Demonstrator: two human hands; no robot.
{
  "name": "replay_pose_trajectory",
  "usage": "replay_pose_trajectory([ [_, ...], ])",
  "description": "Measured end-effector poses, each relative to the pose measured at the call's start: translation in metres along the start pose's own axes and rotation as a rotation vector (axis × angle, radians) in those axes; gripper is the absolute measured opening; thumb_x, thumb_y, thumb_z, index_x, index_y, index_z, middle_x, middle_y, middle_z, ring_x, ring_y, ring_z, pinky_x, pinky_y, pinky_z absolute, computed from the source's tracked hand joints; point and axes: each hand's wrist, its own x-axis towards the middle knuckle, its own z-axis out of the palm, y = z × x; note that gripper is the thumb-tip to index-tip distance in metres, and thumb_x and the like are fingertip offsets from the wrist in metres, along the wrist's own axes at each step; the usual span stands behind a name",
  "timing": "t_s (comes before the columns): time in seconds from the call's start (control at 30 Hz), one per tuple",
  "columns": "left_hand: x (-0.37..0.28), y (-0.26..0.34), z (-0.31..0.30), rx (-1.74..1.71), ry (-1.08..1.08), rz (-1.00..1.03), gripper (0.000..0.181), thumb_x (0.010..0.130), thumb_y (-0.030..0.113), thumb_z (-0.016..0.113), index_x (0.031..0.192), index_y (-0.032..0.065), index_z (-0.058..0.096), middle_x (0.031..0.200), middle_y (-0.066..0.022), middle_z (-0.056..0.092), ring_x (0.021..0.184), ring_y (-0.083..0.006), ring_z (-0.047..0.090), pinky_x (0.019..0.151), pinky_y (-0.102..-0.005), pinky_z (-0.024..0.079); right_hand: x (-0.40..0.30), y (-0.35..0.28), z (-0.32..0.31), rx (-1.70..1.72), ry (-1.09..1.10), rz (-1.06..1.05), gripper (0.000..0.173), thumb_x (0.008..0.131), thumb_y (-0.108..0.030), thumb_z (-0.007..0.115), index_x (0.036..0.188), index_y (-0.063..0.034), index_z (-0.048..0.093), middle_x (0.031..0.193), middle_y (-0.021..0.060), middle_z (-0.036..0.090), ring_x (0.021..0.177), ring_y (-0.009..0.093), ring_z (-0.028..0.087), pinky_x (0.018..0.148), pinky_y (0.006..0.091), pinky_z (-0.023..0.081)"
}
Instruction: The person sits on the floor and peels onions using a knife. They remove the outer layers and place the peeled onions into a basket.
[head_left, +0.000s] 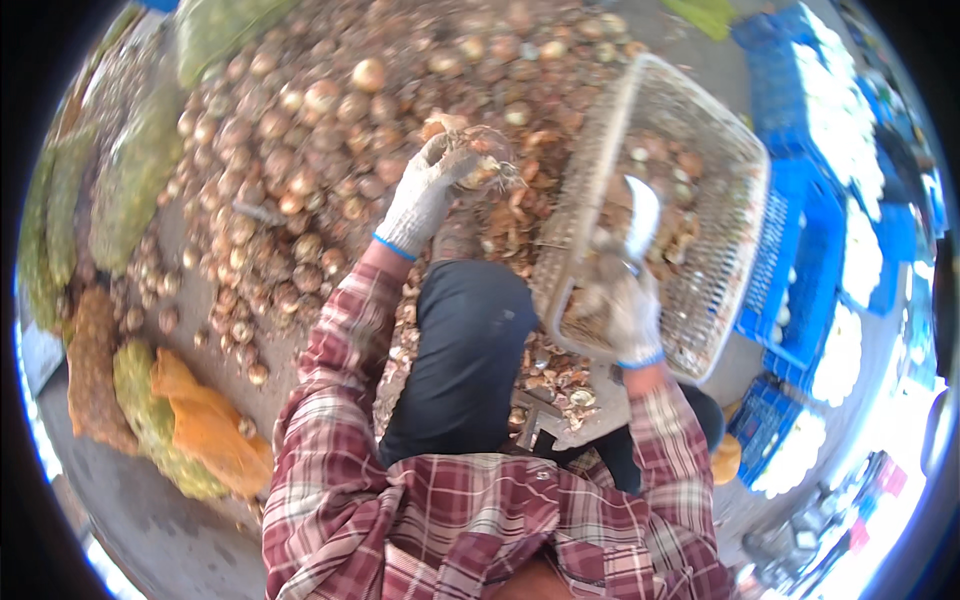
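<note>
My left hand (426, 191), in a white knitted glove with a blue cuff, grips an onion (489, 150) with dry skin and stringy roots; more than one bulb may be in the grasp. It is held over the big heap of unpeeled onions (300, 135). A knife with a curved blade (643, 214) points up from my gloved right hand (626, 311), whose fingers close around its handle. That hand is above the near side of a dirty white plastic basket (742, 169). Inside the basket lie onions and loose skins (667, 187), partly hidden by the hand and blade.
Brown onion skins (517, 202) litter the floor between my knee and the basket. Blue plastic crates (795, 262), several filled with white peeled bulbs (836, 352), line the right. Green mesh sacks (135, 195) and an orange mesh sack (210, 420) lie at left.
</note>
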Motion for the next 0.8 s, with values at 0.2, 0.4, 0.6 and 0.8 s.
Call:
replay_pose_trajectory([
  [0.2, -0.019, 0.035, 0.152, 0.517, -0.313, 0.189, 0.036, 0.090, 0.028, 0.060, 0.110, -0.0016, 0.064, 0.098, -0.0051, 0.068, 0.088, -0.0092, 0.060, 0.081, -0.0247, 0.048, 0.015, -0.026, -0.011, 0.859, -0.233, 0.169, 0.080, 0.080, -0.071, 0.051, 0.122, -0.0020, 0.052, 0.077, 0.0062, 0.060, 0.057, 0.013, 0.055, 0.045, 0.0282, 0.048],
  [0.4, -0.002, 0.045, 0.236, 1.699, -0.135, 0.462, 0.046, 0.079, 0.032, 0.066, 0.118, 0.0069, 0.058, 0.107, -0.0214, 0.062, 0.092, -0.0321, 0.062, 0.081, -0.0363, 0.050, -0.027, -0.047, -0.087, 0.980, -0.280, 0.145, 0.068, 0.085, -0.066, 0.050, 0.118, -0.0070, 0.054, 0.072, 0.0023, 0.053, 0.044, 0.009, 0.037, 0.039, 0.0257, 0.027],
  [0.6, -0.036, 0.041, 0.280, 1.244, -0.428, 0.181, 0.081, 0.070, 0.031, 0.071, 0.138, 0.0037, 0.038, 0.138, -0.0244, 0.043, 0.128, -0.0308, 0.044, 0.104, -0.0427, 0.040, -0.049, -0.071, -0.138, 0.718, -0.038, 0.095, 0.049, 0.098, -0.039, 0.044, 0.128, -0.0011, 0.049, 0.115, 0.0096, 0.059, 0.098, 0.018, 0.057, 0.084, 0.0303, 0.048],
  [0.8, -0.052, -0.032, 0.286, 1.239, -0.634, 0.236, 0.077, 0.066, 0.020, 0.082, 0.129, -0.0019, 0.044, 0.119, -0.0138, 0.058, 0.110, -0.0218, 0.058, 0.093, -0.0325, 0.049, -0.042, -0.064, -0.144, 0.448, 0.147, 0.094, 0.049, 0.097, -0.037, 0.049, 0.129, -0.0003, 0.049, 0.113, 0.0082, 0.062, 0.097, 0.017, 0.061, 0.082, 0.0283, 0.052],
])
